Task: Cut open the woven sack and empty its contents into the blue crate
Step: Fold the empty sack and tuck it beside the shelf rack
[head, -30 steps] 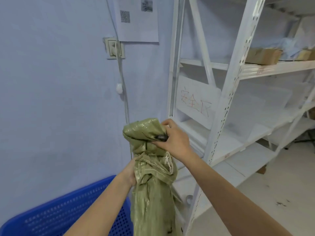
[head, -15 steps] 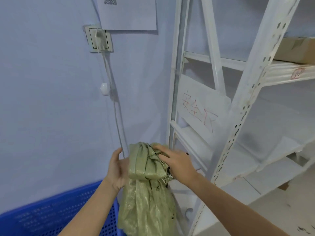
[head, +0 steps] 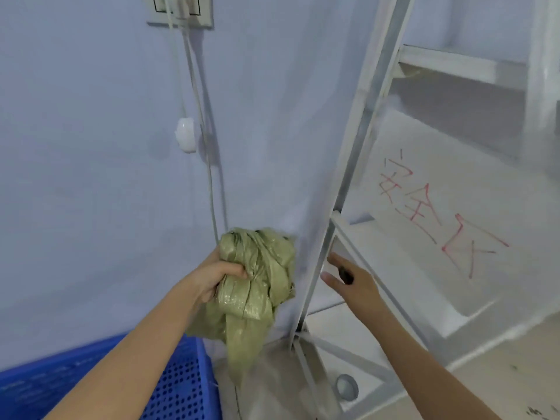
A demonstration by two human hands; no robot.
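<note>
Shelf rack [head: 357, 165] stands at right, against the wall. Blue crate [head: 181, 386] sits low at left, below my forearm. Sack [head: 257, 286] hangs crumpled and limp just right of the crate, bunched top clamped in my left hand [head: 218, 277]. Looks light, soft, slick weave; judged mostly empty. Best hold: the gathered neck, gripped tight so it can't slide. Right hand [head: 348, 283] off the sack, fingers spread near the rack shelf, a small dark item against the palm; can't identify it.
</note>
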